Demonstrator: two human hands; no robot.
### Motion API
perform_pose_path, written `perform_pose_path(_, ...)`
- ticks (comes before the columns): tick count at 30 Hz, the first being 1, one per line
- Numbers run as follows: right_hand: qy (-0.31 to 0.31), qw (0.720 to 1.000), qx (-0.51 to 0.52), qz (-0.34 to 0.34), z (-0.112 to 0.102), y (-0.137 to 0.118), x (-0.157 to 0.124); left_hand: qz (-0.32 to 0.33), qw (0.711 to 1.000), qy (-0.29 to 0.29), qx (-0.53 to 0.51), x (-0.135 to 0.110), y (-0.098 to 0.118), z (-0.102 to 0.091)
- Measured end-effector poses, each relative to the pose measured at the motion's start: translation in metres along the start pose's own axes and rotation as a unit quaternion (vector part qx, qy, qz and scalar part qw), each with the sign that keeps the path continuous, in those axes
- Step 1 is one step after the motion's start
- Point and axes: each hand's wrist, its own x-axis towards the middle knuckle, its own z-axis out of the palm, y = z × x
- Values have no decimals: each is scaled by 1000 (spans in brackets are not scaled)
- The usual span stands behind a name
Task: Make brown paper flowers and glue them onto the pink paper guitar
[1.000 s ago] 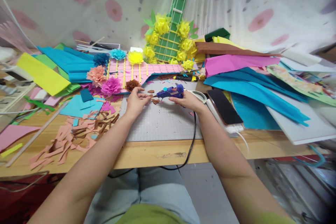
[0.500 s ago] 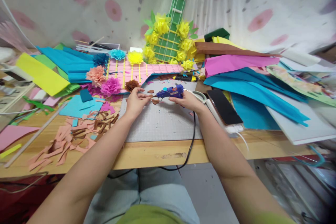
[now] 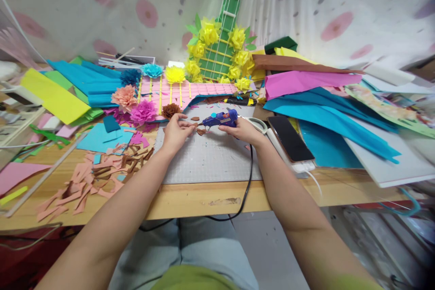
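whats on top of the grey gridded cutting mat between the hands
Between the left hand and right hand, small brown paper pieces lie on the grey gridded cutting mat near the front of the blue plastic glue gun. Whatever the gun or hands cover cannot be seen.

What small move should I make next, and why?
Probably squeeze a small dab of glue onto the brown paper piece: your left hand seems to pinch it close to the nozzle, and your right hand grips the blue hot glue gun.
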Motion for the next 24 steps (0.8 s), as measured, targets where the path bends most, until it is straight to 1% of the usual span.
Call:
perform_pose_path(7,6,1000,8,-6,1,0,1,-10,1000,0,8,0,2,1)
perform_pose_path(18,12,1000,25,-6,1,1,1,-7,1000,-8,16,-2,2,0)
perform_pose_path(22,16,998,56,15,2,5,3,-6,1000,-14,20,-1,2,0)
perform_pose_path(24,32,995,87,31,4,8,5,-1,1000,-19,22,-1,0,0)
